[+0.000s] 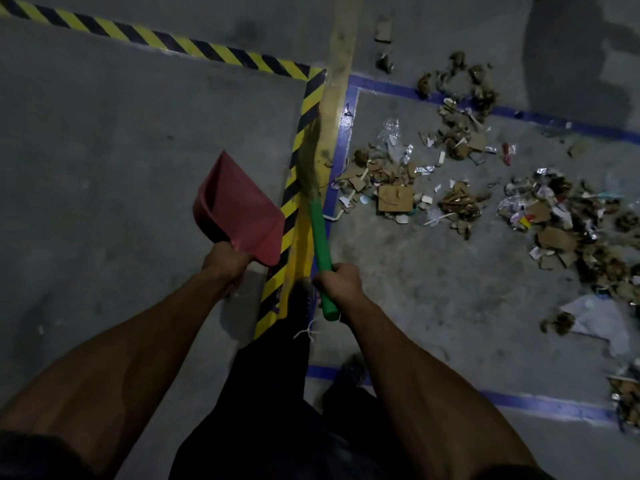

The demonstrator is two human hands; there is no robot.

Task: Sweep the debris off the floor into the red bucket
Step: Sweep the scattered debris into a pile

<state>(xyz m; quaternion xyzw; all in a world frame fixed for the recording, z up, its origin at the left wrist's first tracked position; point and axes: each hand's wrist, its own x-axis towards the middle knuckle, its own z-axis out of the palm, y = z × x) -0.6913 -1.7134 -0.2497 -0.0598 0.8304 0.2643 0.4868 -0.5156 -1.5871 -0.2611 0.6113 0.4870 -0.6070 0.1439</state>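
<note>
Grey concrete floor (121, 133); scattered cardboard-and-foil debris (467, 188); striped hazard tape (207, 50); blue tape (554, 124)

Cardboard scraps, foil and paper debris (485, 199) lie scattered on the grey floor (433, 289), right of the green-handled broom (320, 233).

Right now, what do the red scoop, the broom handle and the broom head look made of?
Red scoop: looks like moulded plastic, matte, uniform colour with smooth thin walls. Broom handle: probably plastic or plastic-sleeved, even bright green, smooth cylinder. Broom head: seems to be dried grass or straw, tan and wispy, though motion-blurred. Left hand grips the scoop, right hand the handle.
</note>
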